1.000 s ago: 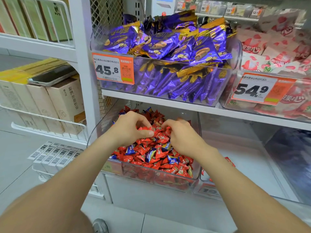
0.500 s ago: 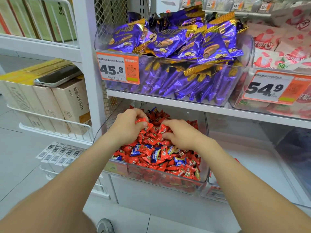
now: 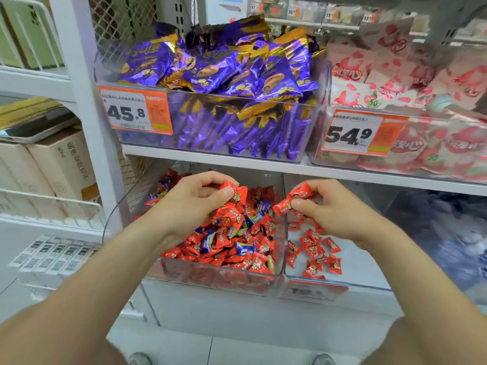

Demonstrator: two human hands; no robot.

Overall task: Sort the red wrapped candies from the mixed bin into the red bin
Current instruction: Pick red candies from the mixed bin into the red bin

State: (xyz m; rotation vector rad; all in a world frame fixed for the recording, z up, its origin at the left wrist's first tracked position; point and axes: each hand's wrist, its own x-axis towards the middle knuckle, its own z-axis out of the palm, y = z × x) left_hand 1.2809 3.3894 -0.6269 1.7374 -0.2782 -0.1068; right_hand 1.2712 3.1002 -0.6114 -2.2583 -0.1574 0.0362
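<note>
red wrapped candies (image 3: 315, 250) lie scattered in the red bin (image 3: 366, 264) on the lower shelf, just beside the mixed bin (image 3: 123, 206), which is heaped with red and blue pieces. the left hand (image 3: 192, 206) pinches one red candy (image 3: 236, 193) above the heap. the right hand (image 3: 337, 209) pinches red sweets (image 3: 300, 193) over the wall between the bins.

My left hand (image 3: 195, 204) and right hand (image 3: 340, 209) each cover part of the red candies (image 3: 238, 193) they pinch, so I can't count them. The price tag (image 3: 313, 291) on the red bin (image 3: 369, 270) blurs after 19. The bottom edge cuts off both shoes (image 3: 139, 359).
</note>
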